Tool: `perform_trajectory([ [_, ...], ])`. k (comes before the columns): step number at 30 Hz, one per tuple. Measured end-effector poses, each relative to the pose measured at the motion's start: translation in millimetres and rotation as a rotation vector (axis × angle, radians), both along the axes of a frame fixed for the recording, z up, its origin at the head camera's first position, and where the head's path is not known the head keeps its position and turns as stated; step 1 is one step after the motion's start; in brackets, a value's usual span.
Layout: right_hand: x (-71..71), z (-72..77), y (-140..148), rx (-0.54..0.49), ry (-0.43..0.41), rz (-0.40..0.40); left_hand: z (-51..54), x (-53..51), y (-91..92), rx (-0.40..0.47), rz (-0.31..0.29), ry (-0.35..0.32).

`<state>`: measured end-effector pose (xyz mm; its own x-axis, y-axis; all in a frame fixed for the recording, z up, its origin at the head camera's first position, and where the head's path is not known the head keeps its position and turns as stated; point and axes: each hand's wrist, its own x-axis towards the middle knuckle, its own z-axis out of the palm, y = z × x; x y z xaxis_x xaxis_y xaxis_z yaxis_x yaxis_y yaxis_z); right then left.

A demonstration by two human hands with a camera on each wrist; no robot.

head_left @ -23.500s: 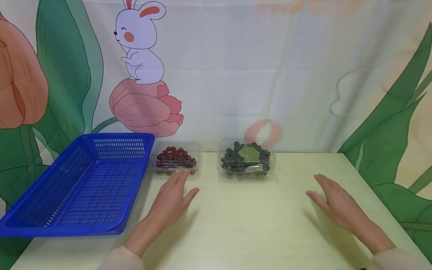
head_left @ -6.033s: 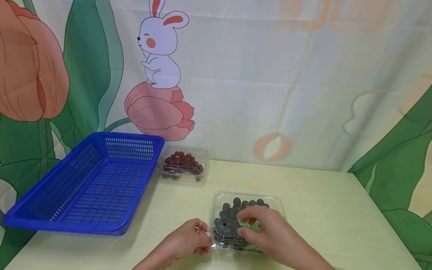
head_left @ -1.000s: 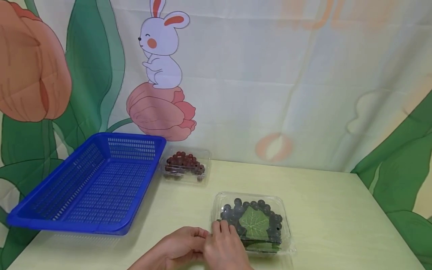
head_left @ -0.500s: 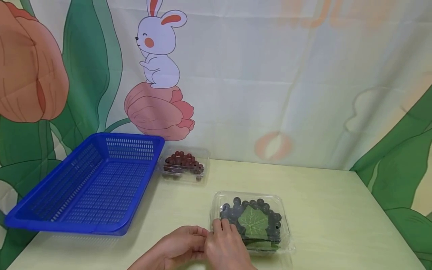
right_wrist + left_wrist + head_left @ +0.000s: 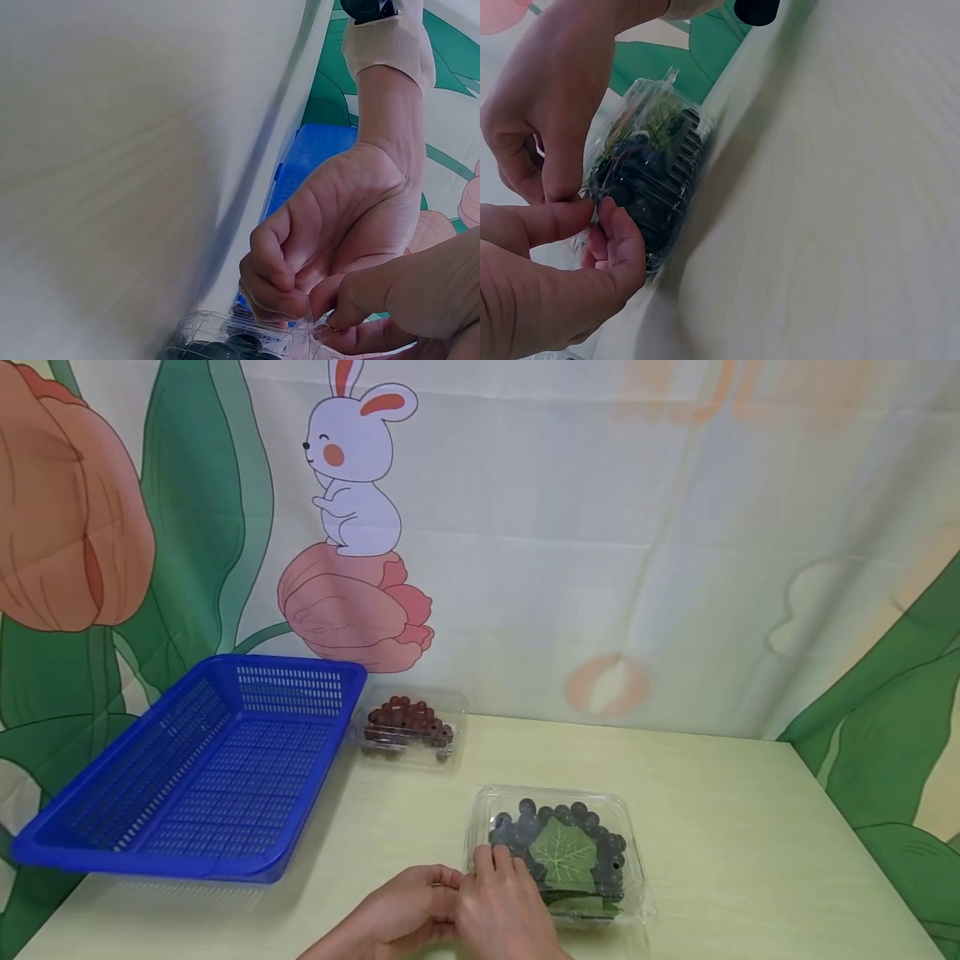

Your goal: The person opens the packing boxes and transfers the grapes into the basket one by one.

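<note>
A clear plastic clamshell box (image 5: 633,885) of dark grapes (image 5: 527,810), with a green leaf (image 5: 564,852) among them, lies closed on the table. My left hand (image 5: 408,902) pinches the rim at the box's near left corner between thumb and fingers. Right beside it, my right hand (image 5: 501,906) pinches the same edge, its other fingers over the side of the lid. In the left wrist view the thumb and fingertips of both hands meet at the box's edge. The right wrist view shows a thin plastic flap (image 5: 309,311) between the fingertips. The exact grip is partly hidden.
A large blue plastic basket (image 5: 262,864) stands on the left of the table (image 5: 720,835). Against the back, close to the basket, sits another clear box of red grapes (image 5: 408,722). A printed curtain with a rabbit (image 5: 360,510) hangs behind the table.
Several seconds ago the right hand was above the leaf; it has since come left to the corner beside the left hand. Over the last second hands and box have hardly moved.
</note>
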<state>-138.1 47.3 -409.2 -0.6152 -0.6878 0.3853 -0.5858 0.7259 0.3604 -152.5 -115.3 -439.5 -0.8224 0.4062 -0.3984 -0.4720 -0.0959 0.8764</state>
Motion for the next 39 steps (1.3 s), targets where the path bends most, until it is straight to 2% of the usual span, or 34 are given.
perform_trajectory([
  [6,0.0,0.3,-0.2,0.002,0.008,-0.004,0.7,0.4,2.6,-0.029,0.024,0.021],
  [13,0.1,2.1,0.0,0.007,0.004,-0.004,5.1,-0.2,2.7,-0.096,0.03,0.028],
  [19,1.1,4.0,0.3,-0.013,0.019,-0.004,6.5,-1.7,3.2,-0.116,0.03,0.026],
  [26,2.8,6.6,0.6,-0.059,0.056,-0.011,7.5,-1.1,4.3,-0.121,0.046,0.032],
  [34,4.3,6.3,6.0,-0.159,0.034,0.02,4.3,-1.0,5.5,-0.071,0.095,0.01],
  [39,3.8,2.5,9.1,-0.172,0.048,0.063,3.7,-0.8,6.2,-0.059,0.077,-0.012],
])
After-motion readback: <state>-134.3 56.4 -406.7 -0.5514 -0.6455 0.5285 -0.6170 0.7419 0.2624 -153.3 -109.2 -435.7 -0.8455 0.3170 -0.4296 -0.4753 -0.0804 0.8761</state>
